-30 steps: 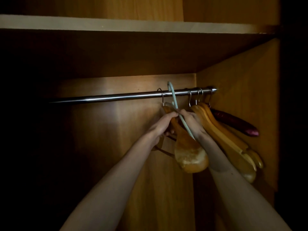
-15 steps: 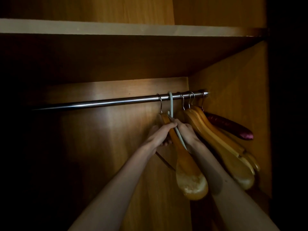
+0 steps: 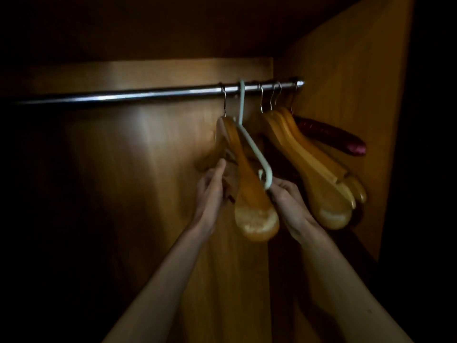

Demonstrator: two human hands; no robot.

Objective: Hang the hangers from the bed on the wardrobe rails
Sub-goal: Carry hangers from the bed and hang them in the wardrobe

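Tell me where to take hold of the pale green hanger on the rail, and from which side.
Grip the pale green hanger on its slim near arm, just above the curled end, coming from below on the right, where the right hand already is. Its hook sits over the rail, and the wooden hanger crowds its left side, so the right looks freer.

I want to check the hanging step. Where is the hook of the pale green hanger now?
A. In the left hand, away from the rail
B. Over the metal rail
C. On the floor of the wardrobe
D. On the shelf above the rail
B: the pale green hanger has its hook looped over the metal rail, between the wooden hangers.
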